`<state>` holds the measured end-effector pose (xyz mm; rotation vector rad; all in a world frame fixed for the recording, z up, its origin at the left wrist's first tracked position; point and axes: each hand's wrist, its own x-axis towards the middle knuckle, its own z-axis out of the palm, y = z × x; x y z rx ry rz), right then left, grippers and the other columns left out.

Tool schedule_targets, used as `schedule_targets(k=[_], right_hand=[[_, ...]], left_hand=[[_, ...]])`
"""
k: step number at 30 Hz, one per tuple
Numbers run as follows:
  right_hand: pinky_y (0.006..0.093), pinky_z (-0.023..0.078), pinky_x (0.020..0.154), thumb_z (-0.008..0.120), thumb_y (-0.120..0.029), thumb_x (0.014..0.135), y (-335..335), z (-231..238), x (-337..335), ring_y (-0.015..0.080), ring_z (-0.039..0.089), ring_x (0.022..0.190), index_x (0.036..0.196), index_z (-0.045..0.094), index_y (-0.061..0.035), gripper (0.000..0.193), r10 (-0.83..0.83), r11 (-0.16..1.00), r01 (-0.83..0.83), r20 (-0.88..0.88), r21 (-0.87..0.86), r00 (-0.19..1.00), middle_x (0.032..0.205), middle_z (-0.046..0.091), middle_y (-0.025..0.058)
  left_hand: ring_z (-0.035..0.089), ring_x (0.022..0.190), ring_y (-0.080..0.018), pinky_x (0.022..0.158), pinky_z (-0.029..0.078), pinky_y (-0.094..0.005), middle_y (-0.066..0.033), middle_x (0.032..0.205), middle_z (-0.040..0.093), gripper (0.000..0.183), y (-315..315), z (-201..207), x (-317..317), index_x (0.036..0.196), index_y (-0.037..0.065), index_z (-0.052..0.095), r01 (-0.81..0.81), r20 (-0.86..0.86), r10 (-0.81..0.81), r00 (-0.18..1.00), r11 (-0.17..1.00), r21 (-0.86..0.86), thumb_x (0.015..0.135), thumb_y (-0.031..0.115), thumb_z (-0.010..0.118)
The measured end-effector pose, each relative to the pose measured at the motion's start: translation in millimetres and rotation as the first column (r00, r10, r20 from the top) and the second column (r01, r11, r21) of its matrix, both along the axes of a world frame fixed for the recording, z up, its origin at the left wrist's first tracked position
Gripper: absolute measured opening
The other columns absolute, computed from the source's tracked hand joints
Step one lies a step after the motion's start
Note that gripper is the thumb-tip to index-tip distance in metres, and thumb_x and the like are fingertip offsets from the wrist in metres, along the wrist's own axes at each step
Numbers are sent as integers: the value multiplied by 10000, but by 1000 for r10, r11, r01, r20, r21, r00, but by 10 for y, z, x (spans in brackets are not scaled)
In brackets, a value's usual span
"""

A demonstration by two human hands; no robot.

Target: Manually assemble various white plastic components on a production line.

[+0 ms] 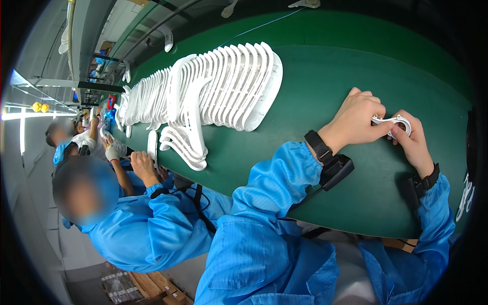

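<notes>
Above the right part of the green table, both my hands grip one small white plastic part with a ring-shaped end (404,121). My left hand (356,116) pinches its left end between thumb and fingers. Around the ring end, my right hand (413,140) is closed, the thumb pressed at the ring's opening. The fingers hide much of the part. To the left of my hands, a long row of curved white plastic pieces (234,86) stands close together on the table, with a few more pieces (185,147) lying loose at its near side.
The green table (315,76) runs from the right toward the far left. Close on my left a co-worker in a blue smock (147,229) holds a white piece (152,145); other people sit farther along. White parts (465,195) lie at the right rim. Cardboard boxes (152,284) stand low at left.
</notes>
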<state>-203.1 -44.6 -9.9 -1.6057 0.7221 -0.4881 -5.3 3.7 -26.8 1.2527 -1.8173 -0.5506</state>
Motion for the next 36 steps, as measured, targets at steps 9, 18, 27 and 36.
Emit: schedule_targets(k=[9,18,27,36], right_hand=[[194,396,555,592,-206,931,-29,-53,20,43,504,634,882,578,-31,183,26,1000,-26,12,2,1000,744,579,-1],[185,431,573,594,-139,939,17,-30,46,44,550,683,1021,565,-27,141,-4,998,-1,59,69,998,791,599,2],[194,442,574,594,-140,941,17,85,57,45,549,656,980,582,-26,121,-8,999,7,28,51,1000,772,602,-1],[189,442,569,592,-142,943,7,69,14,40,543,651,966,584,-30,115,-1,999,-1,43,37,999,771,606,2]], left_hand=[[499,669,-202,699,316,-344,-20,603,520,332,10,-13,32,574,81,562,-3,16,2,1000,1000,23,775,303,707],[523,698,-200,729,340,-334,-20,639,553,268,3,-31,46,638,77,611,11,12,-12,1000,998,54,797,282,682],[507,688,-199,702,322,-334,-28,626,525,271,8,61,19,641,69,595,4,41,-8,999,996,91,800,271,682],[501,671,-205,684,313,-339,-35,620,517,285,-2,59,-13,630,69,577,11,18,-12,1000,998,62,800,271,683]])
